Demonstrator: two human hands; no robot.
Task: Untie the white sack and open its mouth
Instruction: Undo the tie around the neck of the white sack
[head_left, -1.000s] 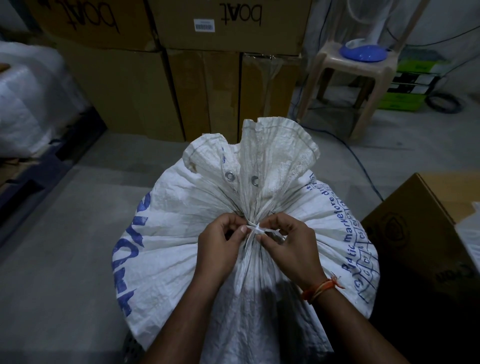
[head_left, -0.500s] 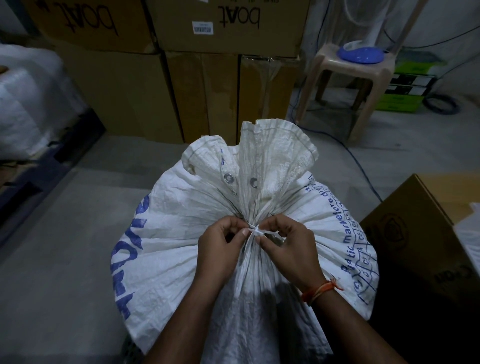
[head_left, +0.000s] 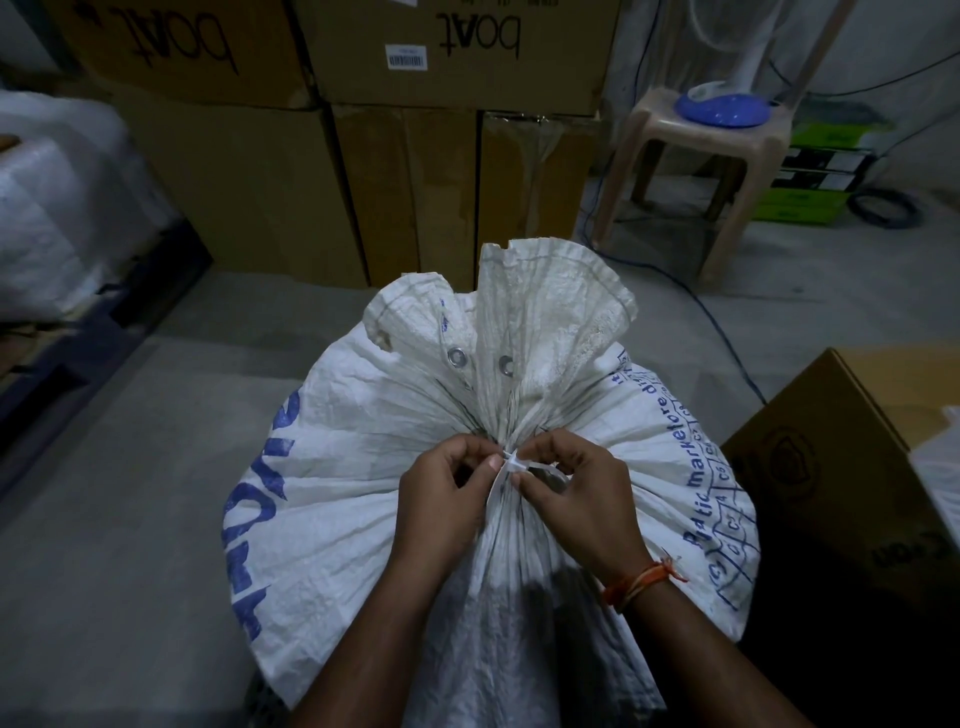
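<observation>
We pinch the white tie (head_left: 514, 464) between left hand (head_left: 441, 499) and right hand (head_left: 582, 493), working its knot at the neck of the white sack (head_left: 363, 467), which stands upright on the floor with its mouth gathered shut.

One sack (head_left: 363, 493) — two hands (head_left: 441, 499)

left: bare floor (head_left: 130, 519), open | behind: stacked boxes (head_left: 322, 171) wall off the sack (head_left: 363, 493) | right: open carton (head_left: 852, 467) just beside sack | far right: stool (head_left: 717, 156), cable (head_left: 722, 332) across floor
</observation>
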